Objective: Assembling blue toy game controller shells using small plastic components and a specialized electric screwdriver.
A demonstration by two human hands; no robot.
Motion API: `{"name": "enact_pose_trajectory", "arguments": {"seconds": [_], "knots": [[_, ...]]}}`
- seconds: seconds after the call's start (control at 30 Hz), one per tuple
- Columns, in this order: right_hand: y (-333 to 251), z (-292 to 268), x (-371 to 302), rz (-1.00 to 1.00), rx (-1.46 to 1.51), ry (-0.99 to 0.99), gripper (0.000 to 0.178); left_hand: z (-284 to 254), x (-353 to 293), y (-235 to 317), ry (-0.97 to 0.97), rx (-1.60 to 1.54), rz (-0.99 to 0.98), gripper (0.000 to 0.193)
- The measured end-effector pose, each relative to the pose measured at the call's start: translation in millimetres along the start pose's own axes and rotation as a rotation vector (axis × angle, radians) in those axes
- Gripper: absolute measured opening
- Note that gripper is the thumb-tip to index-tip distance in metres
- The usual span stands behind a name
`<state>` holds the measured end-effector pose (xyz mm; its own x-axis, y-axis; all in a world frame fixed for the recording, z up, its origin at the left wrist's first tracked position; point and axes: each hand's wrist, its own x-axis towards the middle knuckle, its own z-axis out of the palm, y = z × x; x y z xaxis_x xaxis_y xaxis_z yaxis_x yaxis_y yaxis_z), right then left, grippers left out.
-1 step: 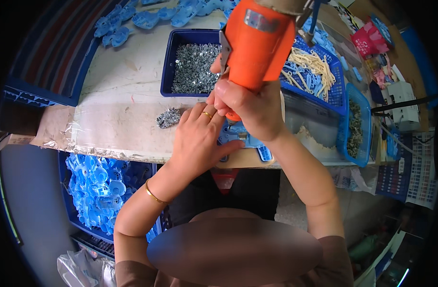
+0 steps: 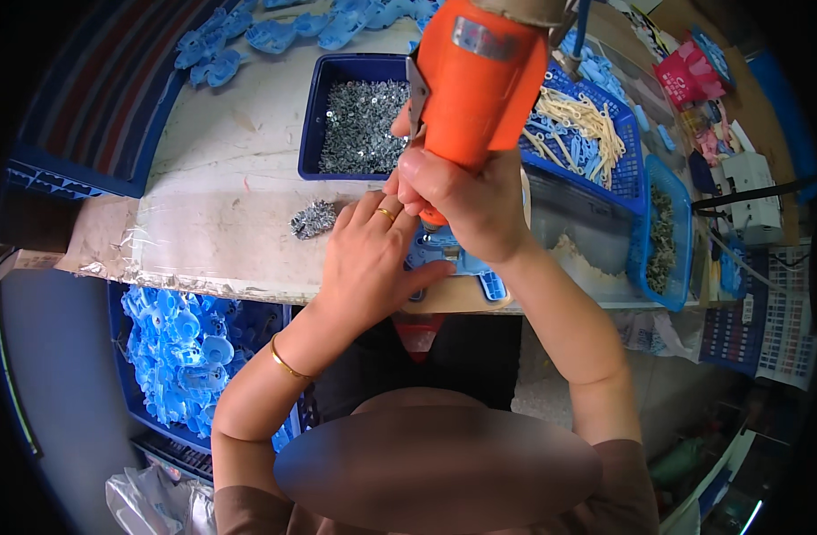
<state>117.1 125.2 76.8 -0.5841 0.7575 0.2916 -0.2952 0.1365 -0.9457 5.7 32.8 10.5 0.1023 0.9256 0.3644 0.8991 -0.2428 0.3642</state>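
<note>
My right hand (image 2: pixel 469 198) is wrapped round an orange electric screwdriver (image 2: pixel 471 89), which hangs tip down in front of me. Its tip meets a blue plastic part (image 2: pixel 490 283) on a tan board (image 2: pixel 453 299) at the table's near edge. Across the left side of that part lies my left hand (image 2: pixel 365 254), its thumb stretched over the part and its fingers close to the screwdriver's tip, holding it in place. Both hands and the tool hide much of the part. Beside my left fingertips sits a small heap of screws (image 2: pixel 312 219).
Behind my hands stands a dark blue bin (image 2: pixel 308 134) of screws. To the right are a blue basket (image 2: pixel 638 169) of cream and blue pieces and a lighter blue tray (image 2: pixel 685 259) of small metal pieces. Blue shells (image 2: pixel 275 36) line the back; more fill a crate (image 2: pixel 127 374) below left.
The screwdriver and my right hand have shifted very slightly to the left. My left hand stays on the blue plastic part.
</note>
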Motion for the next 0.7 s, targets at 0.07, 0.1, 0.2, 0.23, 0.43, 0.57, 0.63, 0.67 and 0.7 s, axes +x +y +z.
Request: {"name": "enact_pose_trajectory", "arguments": {"seconds": [0.07, 0.1, 0.2, 0.23, 0.43, 0.57, 0.63, 0.67, 0.7], "knots": [[6, -1, -1, -0.014, -0.006, 0.007, 0.025, 1, 1, 0, 0.012, -0.005, 0.004, 0.071], [8, -3, -2, -0.056, -0.023, -0.021, 0.025, 1, 2, 1, 0.025, -0.006, 0.011, 0.07], [15, -2, -5, -0.108, -0.031, -0.036, 0.025, 2, 1, 0, 0.042, -0.053, -0.001, 0.068], [16, -1, -5, -0.125, -0.023, -0.027, 0.025, 2, 1, 0, 0.04, -0.053, -0.002, 0.068], [22, -3, -9, -0.129, -0.06, 0.094, 0.024, 3, 3, 2, 0.056, -0.016, 0.0, 0.064], [8, -2, -2, -0.012, -0.02, 0.04, 0.022, 2, 2, 1, -0.015, 0.02, -0.018, 0.067], [0, 0, 2, -0.006, 0.027, -0.089, 0.023, -2, 2, 3, -0.029, 0.029, -0.026, 0.068], [-8, 1, 3, -0.015, 0.023, -0.087, 0.023, -4, 2, 4, 0.018, 0.003, -0.025, 0.066], [-21, 1, 4, -0.15, -0.156, -0.111, 0.026, -8, 2, 5, 0.064, -0.022, -0.023, 0.065]]}}
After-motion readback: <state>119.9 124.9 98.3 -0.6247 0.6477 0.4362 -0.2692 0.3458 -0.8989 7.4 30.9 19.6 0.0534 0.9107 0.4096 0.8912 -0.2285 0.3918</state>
